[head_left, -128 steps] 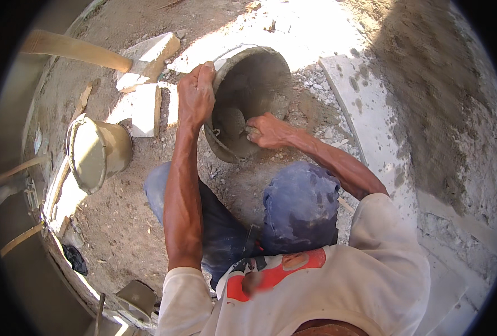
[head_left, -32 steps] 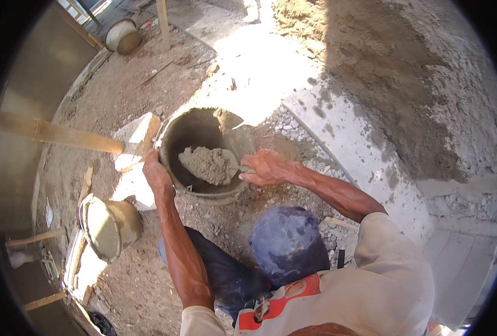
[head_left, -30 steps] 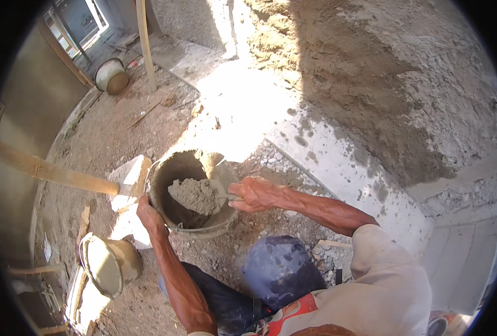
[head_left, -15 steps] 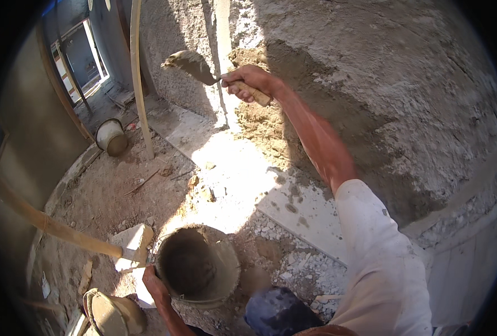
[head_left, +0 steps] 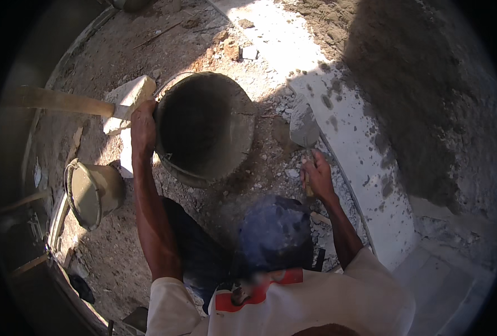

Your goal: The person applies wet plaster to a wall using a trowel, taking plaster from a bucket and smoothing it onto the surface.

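Note:
A large mortar bucket (head_left: 238, 131) stands tilted on the rubble floor in front of me, its inside dark and its contents hard to make out. My left hand (head_left: 143, 127) is closed on the left side of its rim. To the right of the bucket, my right hand (head_left: 319, 175) grips the wooden handle of a trowel (head_left: 303, 124). The trowel's grey, mortar-smeared blade points away from me, apart from the bucket, above the edge of a pale slab (head_left: 366, 168).
Wet mortar coats the wall (head_left: 405, 95) at right. A smaller bucket (head_left: 100, 193) lies tipped at left. A wooden post (head_left: 58, 102) meets a pale block (head_left: 131, 95) beside the large bucket. Stones (head_left: 231, 50) lie beyond it. My knee (head_left: 273, 229) is close in front.
My right hand has come down from the wall with the trowel to the bucket's right side. My left hand stays on the rim. The view has tipped downward.

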Available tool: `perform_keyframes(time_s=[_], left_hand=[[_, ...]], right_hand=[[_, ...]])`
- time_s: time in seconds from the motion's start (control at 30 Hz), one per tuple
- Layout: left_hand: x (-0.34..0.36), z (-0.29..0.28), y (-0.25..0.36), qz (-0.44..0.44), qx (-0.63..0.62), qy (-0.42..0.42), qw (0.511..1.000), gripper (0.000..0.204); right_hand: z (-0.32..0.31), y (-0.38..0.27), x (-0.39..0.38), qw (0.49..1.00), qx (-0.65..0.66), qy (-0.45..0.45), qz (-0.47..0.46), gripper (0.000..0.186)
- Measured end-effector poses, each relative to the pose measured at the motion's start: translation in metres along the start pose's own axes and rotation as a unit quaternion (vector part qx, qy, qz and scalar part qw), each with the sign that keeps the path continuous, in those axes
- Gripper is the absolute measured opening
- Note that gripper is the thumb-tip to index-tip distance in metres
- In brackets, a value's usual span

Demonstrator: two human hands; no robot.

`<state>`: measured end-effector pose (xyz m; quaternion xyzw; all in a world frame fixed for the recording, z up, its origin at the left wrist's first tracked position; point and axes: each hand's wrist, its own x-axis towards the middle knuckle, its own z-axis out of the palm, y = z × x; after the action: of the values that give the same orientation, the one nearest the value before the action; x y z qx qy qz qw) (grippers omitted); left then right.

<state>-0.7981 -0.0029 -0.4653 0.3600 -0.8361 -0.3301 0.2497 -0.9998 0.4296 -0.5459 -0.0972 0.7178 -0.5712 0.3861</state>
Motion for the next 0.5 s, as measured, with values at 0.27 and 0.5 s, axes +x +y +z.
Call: perform_keyframes(time_s=[0.27,0.5], left_hand=[[-0.029,-0.029,-0.001,-0.008,-0.064,-0.077,0.995,0.038],[-0.046,-0.026,0.019,-0.071,-0.147,-0.072,0.984,0.038]], right_hand=[[0.153,-0.034,0.058,0.813,-0.476,-0.090,-0.323,0.036],[0.170,-0.034,0.070,0.602,-0.653,-0.260,-0.379,0.033]])
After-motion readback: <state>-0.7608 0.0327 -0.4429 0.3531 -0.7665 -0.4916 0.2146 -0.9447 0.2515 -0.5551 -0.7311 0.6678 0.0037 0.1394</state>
